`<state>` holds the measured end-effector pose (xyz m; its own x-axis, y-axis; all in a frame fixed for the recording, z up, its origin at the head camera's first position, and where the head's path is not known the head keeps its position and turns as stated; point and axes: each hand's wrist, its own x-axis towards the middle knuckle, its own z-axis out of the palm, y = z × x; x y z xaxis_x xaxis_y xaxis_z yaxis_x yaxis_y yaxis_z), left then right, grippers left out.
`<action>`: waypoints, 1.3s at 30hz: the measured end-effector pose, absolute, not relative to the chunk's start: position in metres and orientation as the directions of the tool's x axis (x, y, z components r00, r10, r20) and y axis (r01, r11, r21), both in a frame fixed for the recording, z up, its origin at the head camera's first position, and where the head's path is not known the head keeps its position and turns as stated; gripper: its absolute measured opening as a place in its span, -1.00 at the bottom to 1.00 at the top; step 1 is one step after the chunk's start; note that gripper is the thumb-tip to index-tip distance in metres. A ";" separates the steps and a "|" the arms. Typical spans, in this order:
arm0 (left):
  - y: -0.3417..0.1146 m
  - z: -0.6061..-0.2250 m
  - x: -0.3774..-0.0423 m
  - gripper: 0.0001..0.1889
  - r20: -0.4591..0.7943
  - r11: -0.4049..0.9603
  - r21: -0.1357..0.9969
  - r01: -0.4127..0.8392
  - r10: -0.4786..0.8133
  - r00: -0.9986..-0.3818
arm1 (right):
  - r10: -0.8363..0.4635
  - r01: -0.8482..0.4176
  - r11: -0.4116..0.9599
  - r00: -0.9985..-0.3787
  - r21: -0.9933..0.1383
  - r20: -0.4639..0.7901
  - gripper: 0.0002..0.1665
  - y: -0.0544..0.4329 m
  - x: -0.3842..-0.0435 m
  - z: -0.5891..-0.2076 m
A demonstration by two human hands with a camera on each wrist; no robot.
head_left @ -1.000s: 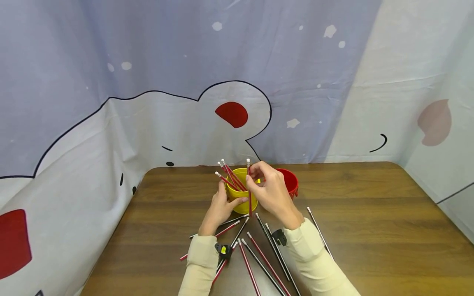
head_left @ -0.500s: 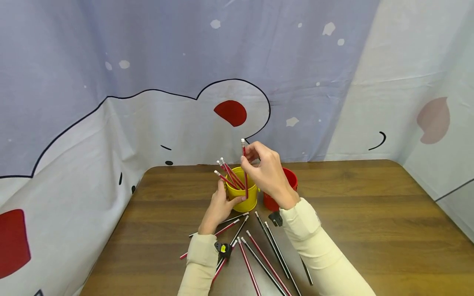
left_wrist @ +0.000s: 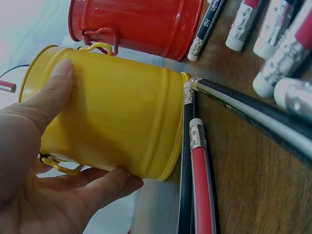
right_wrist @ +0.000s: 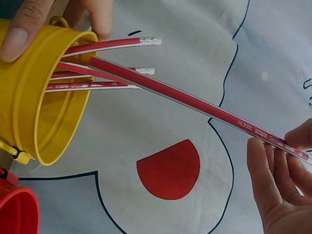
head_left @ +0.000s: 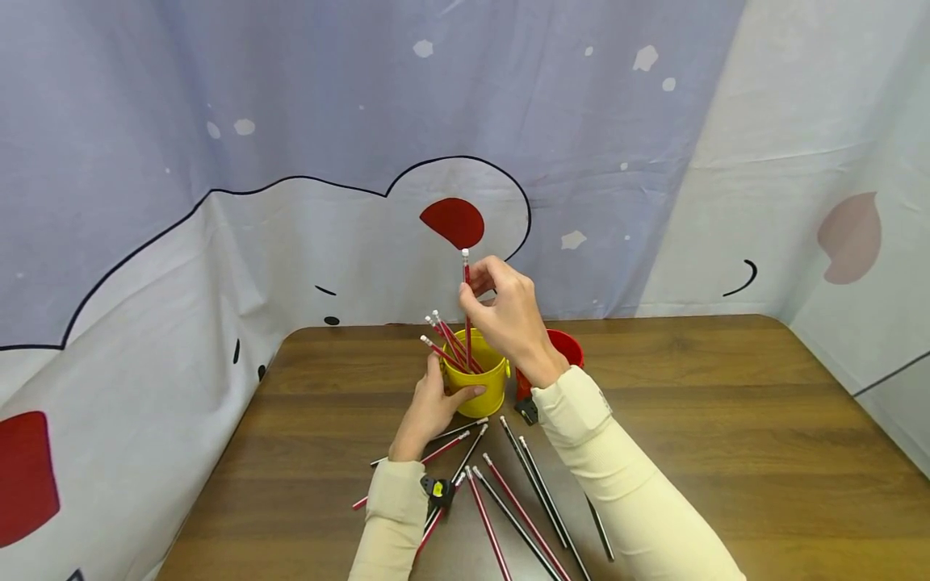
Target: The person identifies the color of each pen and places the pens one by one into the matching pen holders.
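Observation:
My left hand (head_left: 427, 413) holds a small yellow bucket (head_left: 496, 394) by its side. In the left wrist view the thumb lies on the bucket's wall near the rim, and the other fingers curve underneath. Several red-striped pencils (right_wrist: 105, 46) lean inside, eraser ends sticking out past the rim. Between thumb and fingertips my right hand (head_left: 510, 313) pinches another red pencil (right_wrist: 185, 103) close to its white eraser. That pencil stands nearly upright in the head view, its lower end at the bucket's mouth among the others.
Right beside the yellow bucket stands a red bucket (head_left: 568, 347), partly behind my right wrist. Loose red pencils (head_left: 488, 524) and black pencils (head_left: 541, 491) lie scattered on the wooden table (head_left: 726, 420) in front. A printed curtain (head_left: 349, 258) hangs behind the table.
My right hand has risen and moved left, taking the red pencil from in front of the yellow bucket to over its mouth. The left hand has stayed on the bucket.

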<state>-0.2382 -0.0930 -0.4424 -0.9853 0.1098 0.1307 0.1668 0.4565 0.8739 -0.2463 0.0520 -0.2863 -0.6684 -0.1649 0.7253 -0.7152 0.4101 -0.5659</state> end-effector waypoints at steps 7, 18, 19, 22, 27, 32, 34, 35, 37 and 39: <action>-0.094 -0.443 -0.238 -0.20 0.135 0.474 0.864 0.171 0.109 -0.985 | -0.146 -0.706 0.408 -0.676 -0.578 0.723 -0.92 0.053 -0.250 -0.294; -0.094 -0.444 -0.237 -0.17 0.159 0.479 0.855 0.198 0.120 -0.980 | -0.159 -0.692 0.423 -0.693 -0.585 0.704 -0.92 0.055 -0.252 -0.319; -0.094 -0.444 -0.237 -0.17 0.160 0.478 0.856 0.199 0.121 -0.980 | -0.163 -0.691 0.421 -0.695 -0.588 0.700 -0.92 0.055 -0.252 -0.321; -0.093 -0.444 -0.238 -0.16 0.159 0.474 0.858 0.200 0.126 -0.979 | -0.168 -0.685 0.415 -0.705 -0.599 0.689 -0.93 0.055 -0.251 -0.327; -0.092 -0.445 -0.238 -0.18 0.170 0.466 0.859 0.214 0.136 -0.976 | -0.179 -0.671 0.429 -0.719 -0.604 0.671 -0.92 0.056 -0.251 -0.339; -0.091 -0.445 -0.239 -0.18 0.202 0.482 0.841 0.244 0.138 -0.970 | -0.194 -0.663 0.436 -0.729 -0.608 0.656 -0.90 0.058 -0.251 -0.350; -0.090 -0.445 -0.239 -0.18 0.213 0.491 0.833 0.253 0.137 -0.967 | -0.194 -0.658 0.441 -0.734 -0.610 0.651 -0.91 0.058 -0.251 -0.354; -0.090 -0.445 -0.239 -0.18 0.215 0.493 0.832 0.254 0.136 -0.967 | -0.193 -0.655 0.445 -0.736 -0.611 0.648 -0.92 0.058 -0.251 -0.357; -0.091 -0.445 -0.239 -0.18 0.213 0.488 0.835 0.254 0.139 -0.967 | -0.194 -0.648 0.449 -0.743 -0.615 0.640 -0.91 0.058 -0.250 -0.361; -0.091 -0.444 -0.239 -0.19 0.199 0.478 0.844 0.242 0.139 -0.970 | -0.192 -0.636 0.453 -0.754 -0.625 0.628 -0.90 0.058 -0.249 -0.365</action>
<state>-0.2393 -0.0908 -0.4443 -0.9701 0.1389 0.1991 0.2418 0.4784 0.8442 -0.2488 0.0579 -0.3652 -0.7539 -0.1923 0.6282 -0.6360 0.4533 -0.6245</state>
